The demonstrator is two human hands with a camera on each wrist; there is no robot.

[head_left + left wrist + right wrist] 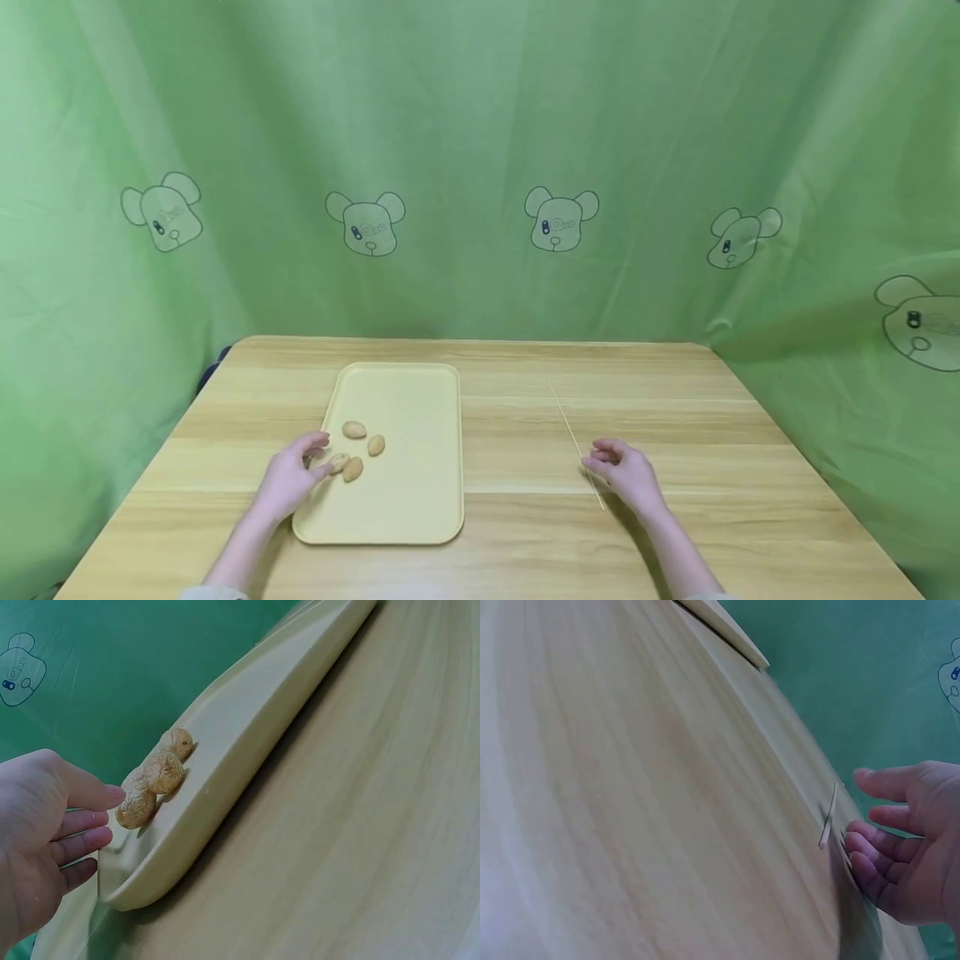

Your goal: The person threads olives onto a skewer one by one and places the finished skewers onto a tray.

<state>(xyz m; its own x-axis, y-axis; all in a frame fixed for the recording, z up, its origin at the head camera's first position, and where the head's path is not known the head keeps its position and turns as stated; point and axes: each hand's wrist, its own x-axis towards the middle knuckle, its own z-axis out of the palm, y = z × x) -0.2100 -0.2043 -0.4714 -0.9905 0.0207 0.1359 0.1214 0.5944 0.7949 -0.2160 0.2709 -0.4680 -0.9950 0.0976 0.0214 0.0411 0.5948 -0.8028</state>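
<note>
On the left half of a pale yellow tray [408, 500] lie several tan, wrinkled nuts that look like walnuts in the shell. My left hand [291, 475] is over the tray's left edge, its thumb tip right at the nearest walnut [339, 462]. In the left wrist view, the fingers of the left hand [45, 840] are spread loosely beside the cluster of walnuts [161, 772]. To the right, a thin wooden stick [564, 418] lies slantwise on the table. My right hand [626, 477] has its fingertips beside the stick [829, 817], fingers loosely bent and thumb apart.
The wood-grained table [517, 542] carries the tray and the stick. Green curtains [465, 283] printed with bear heads hang behind the table and along both sides. A strip of table lies between the tray and the stick.
</note>
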